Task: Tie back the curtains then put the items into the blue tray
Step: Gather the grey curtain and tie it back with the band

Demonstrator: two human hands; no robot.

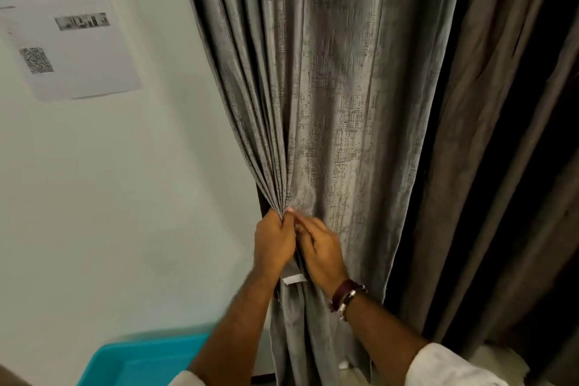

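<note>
Head view, left hand: the left hand (273, 241) is raised in front of the grey curtain (329, 88), fingers curled tight round the gathered pleats at the curtain's left edge; forearm rises from the bottom of the frame, white sleeve at the edge.
Head view, right hand: the right hand (319, 247) lies just beside the left one, touching it, its fingers reaching onto the same bunch of fabric; motion blur hides the fingertips, so I cannot tell whether it pinches the cloth or only presses on it.
Right wrist: a dark red watch strap (346, 293) with a metal buckle sits on it, and a white sleeve (445, 367) covers the forearm lower down.
Curtain look: grey, sheeny, with a cross-hatched woven pattern; the folds fan out upward from the left hand's grip and hang loose below it.
White tag: a small white label (294, 278) shows on the fabric just under the hands.
Second curtain: a brown curtain (501, 166) hangs to the right, partly in deep shadow.
Blue tray: the blue tray (141, 357) sits at lower left, below the hands, cut off by the frame and partly hidden by the left forearm.
Wall: a printed sheet (69, 25) with a QR code hangs on the white wall at upper left; its text is too blurred to read.
</note>
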